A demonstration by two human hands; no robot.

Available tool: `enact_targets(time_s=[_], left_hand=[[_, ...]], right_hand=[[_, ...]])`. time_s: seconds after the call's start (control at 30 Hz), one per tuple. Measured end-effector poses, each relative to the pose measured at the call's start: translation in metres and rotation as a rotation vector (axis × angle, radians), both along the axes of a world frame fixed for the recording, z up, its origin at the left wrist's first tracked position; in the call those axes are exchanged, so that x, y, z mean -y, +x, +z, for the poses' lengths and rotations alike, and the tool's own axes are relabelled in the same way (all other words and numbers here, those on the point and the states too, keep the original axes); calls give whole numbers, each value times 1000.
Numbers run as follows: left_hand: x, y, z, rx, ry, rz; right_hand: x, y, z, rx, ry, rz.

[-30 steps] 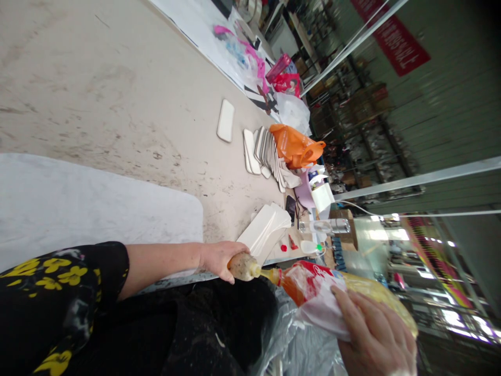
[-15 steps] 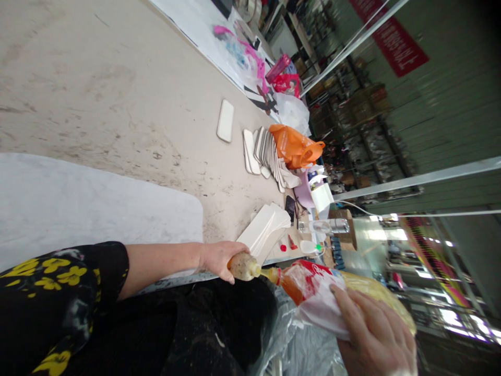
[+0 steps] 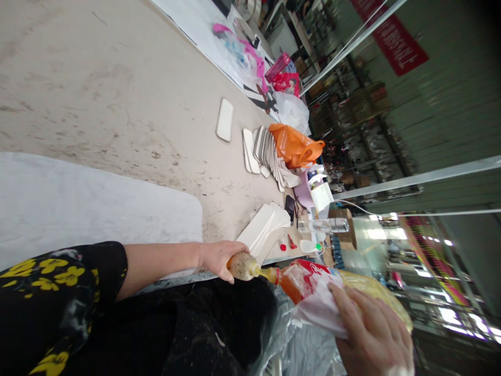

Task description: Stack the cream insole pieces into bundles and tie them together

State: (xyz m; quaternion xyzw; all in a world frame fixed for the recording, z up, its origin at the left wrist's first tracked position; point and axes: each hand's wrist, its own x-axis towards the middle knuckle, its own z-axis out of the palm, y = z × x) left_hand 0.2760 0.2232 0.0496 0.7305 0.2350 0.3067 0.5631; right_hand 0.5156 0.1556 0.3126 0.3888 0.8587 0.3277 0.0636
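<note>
My left hand (image 3: 219,261) is closed round a small, cloudy, grimy bottle (image 3: 242,265). Its neck points right, toward a larger plastic bottle (image 3: 299,279) with orange-amber contents and a red and white label. The two necks meet, with a yellowish amber stretch between them; whether it is liquid or a nozzle I cannot make out. My right hand (image 3: 376,334) grips the larger bottle at its far end, where the bottle looks pale, and it lies tilted toward the small one. Crumpled clear plastic (image 3: 301,334) and a yellow bag (image 3: 376,292) are beneath and behind it.
On the table (image 3: 129,115) lie white sheets (image 3: 262,230), a stack of pale padded pieces (image 3: 266,149) and one separate piece (image 3: 225,120). An orange bag (image 3: 297,143), a lilac container (image 3: 303,189), a clear bottle (image 3: 323,225) and a phone (image 3: 290,208) stand or lie nearby.
Both hands keep nearly the same place. My right hand and the larger bottle have shifted very slightly to the left.
</note>
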Motion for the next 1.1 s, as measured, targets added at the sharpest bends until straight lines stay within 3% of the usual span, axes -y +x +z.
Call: enact_targets(time_s=[1.1], left_hand=[[0,0,-1,-3,24,-23]], right_hand=[[1,6,-4,-45,-13,5]])
